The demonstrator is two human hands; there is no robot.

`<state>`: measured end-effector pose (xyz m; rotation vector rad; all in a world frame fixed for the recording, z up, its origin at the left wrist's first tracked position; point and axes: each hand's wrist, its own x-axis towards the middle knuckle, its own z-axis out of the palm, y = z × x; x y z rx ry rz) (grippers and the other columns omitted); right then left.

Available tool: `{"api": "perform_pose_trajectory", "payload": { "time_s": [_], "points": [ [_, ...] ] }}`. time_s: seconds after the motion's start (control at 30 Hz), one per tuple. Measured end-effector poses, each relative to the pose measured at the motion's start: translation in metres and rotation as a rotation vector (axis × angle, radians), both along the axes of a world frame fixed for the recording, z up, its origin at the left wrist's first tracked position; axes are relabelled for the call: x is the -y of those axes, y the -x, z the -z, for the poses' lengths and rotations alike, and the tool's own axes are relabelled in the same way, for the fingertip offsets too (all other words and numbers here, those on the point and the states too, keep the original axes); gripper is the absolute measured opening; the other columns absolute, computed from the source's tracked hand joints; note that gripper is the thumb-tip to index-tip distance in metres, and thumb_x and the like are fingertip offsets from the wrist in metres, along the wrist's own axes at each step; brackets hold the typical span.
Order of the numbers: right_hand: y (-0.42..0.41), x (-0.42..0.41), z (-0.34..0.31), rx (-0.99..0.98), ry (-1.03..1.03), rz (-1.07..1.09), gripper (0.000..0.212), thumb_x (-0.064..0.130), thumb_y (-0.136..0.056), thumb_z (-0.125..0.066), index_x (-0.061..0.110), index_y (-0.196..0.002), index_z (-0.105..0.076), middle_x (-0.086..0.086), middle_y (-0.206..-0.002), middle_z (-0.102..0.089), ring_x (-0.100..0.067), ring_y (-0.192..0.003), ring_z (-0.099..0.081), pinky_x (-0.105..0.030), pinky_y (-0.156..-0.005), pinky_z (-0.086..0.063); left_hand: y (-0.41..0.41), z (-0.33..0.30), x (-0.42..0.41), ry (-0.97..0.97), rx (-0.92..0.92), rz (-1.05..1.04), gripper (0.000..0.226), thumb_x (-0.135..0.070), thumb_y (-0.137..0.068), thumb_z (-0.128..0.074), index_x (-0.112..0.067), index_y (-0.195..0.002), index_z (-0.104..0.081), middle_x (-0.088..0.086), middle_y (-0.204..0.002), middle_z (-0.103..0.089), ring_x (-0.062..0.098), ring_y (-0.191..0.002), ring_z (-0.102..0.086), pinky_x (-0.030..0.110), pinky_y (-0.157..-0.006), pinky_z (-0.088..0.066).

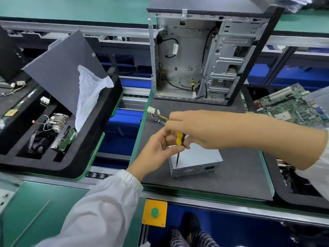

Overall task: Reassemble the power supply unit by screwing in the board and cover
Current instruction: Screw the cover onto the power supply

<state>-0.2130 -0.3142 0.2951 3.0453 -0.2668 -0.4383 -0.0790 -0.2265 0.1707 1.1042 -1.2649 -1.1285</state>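
Note:
A silver power supply unit (pixel 197 160) lies on the dark foam mat (pixel 222 179), its vented side facing me and its wire bundle (pixel 156 115) trailing away behind my hands. A yellow-handled screwdriver (pixel 179 139) stands nearly upright, its tip on the unit's near left top corner. My right hand (pixel 194 129) grips the handle from above. My left hand (pixel 158 148) pinches the lower handle and shaft with thumb and fingers. The screw under the tip is too small to see.
An open computer case (pixel 204 56) stands at the back of the mat. A motherboard (pixel 292 106) lies to the right. A black foam tray (pixel 58 132) with parts, a plastic bag and a leaning dark panel sits left. A yellow box with a green button (pixel 154 212) sits near the front rail.

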Motion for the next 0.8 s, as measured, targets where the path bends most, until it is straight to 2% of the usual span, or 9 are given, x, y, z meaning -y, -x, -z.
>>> {"api": "perform_pose_trajectory", "payload": {
  "time_s": [0.07, 0.13, 0.23, 0.3, 0.4, 0.53, 0.63, 0.73, 0.8],
  "points": [
    [0.001, -0.001, 0.001, -0.032, 0.036, -0.031, 0.034, 0.0, -0.082, -0.052, 0.02, -0.108, -0.045, 0.01, -0.095, -0.024, -0.015, -0.074, -0.042, -0.027, -0.052, -0.023, -0.005, -0.002, -0.002, -0.005, 0.027, 0.078, 0.029, 0.0, -0.092, -0.06, -0.018, -0.115, -0.056, -0.003, -0.103, -0.075, 0.015, -0.104, -0.068, 0.023, -0.088, -0.051],
    [0.001, -0.004, 0.006, -0.015, 0.093, -0.015, 0.032, 0.0, -0.081, -0.052, 0.02, -0.104, -0.044, 0.007, -0.095, -0.025, -0.011, -0.06, -0.033, -0.028, -0.048, -0.019, -0.006, -0.003, -0.003, -0.006, 0.042, 0.078, 0.031, -0.005, -0.089, -0.065, -0.024, -0.112, -0.059, -0.011, -0.104, -0.074, 0.009, -0.104, -0.067, 0.021, -0.09, -0.05],
    [0.001, -0.005, 0.008, 0.027, 0.089, 0.028, 0.031, -0.004, -0.079, -0.051, 0.018, -0.1, -0.045, 0.004, -0.096, -0.028, -0.006, -0.053, -0.024, -0.027, -0.046, -0.019, 0.001, 0.003, -0.002, 0.014, 0.122, -0.083, 0.038, -0.01, -0.075, -0.083, -0.024, -0.103, -0.063, -0.009, -0.092, -0.071, 0.009, -0.089, -0.068, 0.021, -0.085, -0.051],
    [0.001, -0.007, 0.006, 0.042, 0.101, 0.051, 0.029, -0.005, -0.079, -0.051, 0.017, -0.096, -0.043, 0.003, -0.095, -0.024, -0.008, -0.052, -0.024, -0.028, -0.046, -0.019, 0.008, 0.007, 0.0, 0.04, 0.152, -0.179, 0.034, -0.006, -0.073, -0.084, -0.016, -0.099, -0.064, -0.006, -0.083, -0.068, 0.008, -0.08, -0.066, 0.019, -0.08, -0.051],
    [0.003, -0.011, 0.009, 0.028, 0.119, 0.136, 0.023, 0.001, -0.084, -0.053, 0.014, -0.101, -0.045, 0.001, -0.092, -0.022, -0.012, -0.05, -0.026, -0.028, -0.044, -0.017, 0.01, 0.007, 0.003, 0.034, 0.122, -0.164, 0.025, 0.002, -0.076, -0.079, -0.005, -0.098, -0.068, 0.005, -0.086, -0.072, 0.009, -0.08, -0.068, 0.018, -0.079, -0.05],
    [0.007, -0.014, 0.014, 0.053, 0.128, 0.221, 0.02, 0.005, -0.088, -0.052, 0.011, -0.107, -0.047, -0.003, -0.092, -0.026, -0.016, -0.051, -0.033, -0.028, -0.043, -0.02, 0.012, 0.001, 0.001, -0.028, 0.105, -0.073, 0.019, 0.001, -0.084, -0.072, -0.009, -0.1, -0.07, -0.015, -0.077, -0.072, -0.005, -0.075, -0.064, 0.011, -0.075, -0.046],
    [0.017, -0.01, 0.013, 0.11, 0.055, 0.256, 0.017, 0.013, -0.094, -0.053, 0.013, -0.11, -0.048, -0.003, -0.098, -0.034, -0.023, -0.063, -0.045, -0.031, -0.049, -0.031, 0.016, -0.011, 0.006, -0.067, 0.178, 0.023, 0.018, -0.002, -0.088, -0.069, -0.01, -0.104, -0.066, -0.016, -0.087, -0.07, -0.003, -0.087, -0.063, 0.018, -0.085, -0.046],
    [0.053, 0.014, -0.001, 0.348, -0.163, 0.357, 0.009, 0.02, -0.094, -0.055, 0.018, -0.103, -0.055, 0.007, -0.092, -0.044, -0.013, -0.077, -0.054, -0.026, -0.068, -0.045, 0.02, -0.023, 0.013, -0.058, 0.313, 0.02, 0.056, -0.027, -0.077, -0.078, -0.019, -0.127, -0.054, -0.009, -0.122, -0.058, 0.002, -0.119, -0.053, 0.026, -0.104, -0.041],
    [0.093, 0.033, -0.003, 0.671, -0.298, 0.543, 0.005, 0.018, -0.091, -0.061, 0.018, -0.094, -0.057, 0.01, -0.082, -0.059, -0.002, -0.065, -0.062, -0.014, -0.064, -0.045, 0.02, -0.025, 0.012, -0.019, 0.289, -0.123, 0.063, -0.036, -0.074, -0.077, -0.022, -0.13, -0.052, -0.009, -0.127, -0.058, 0.004, -0.122, -0.052, 0.023, -0.103, -0.043]
  ]
}}
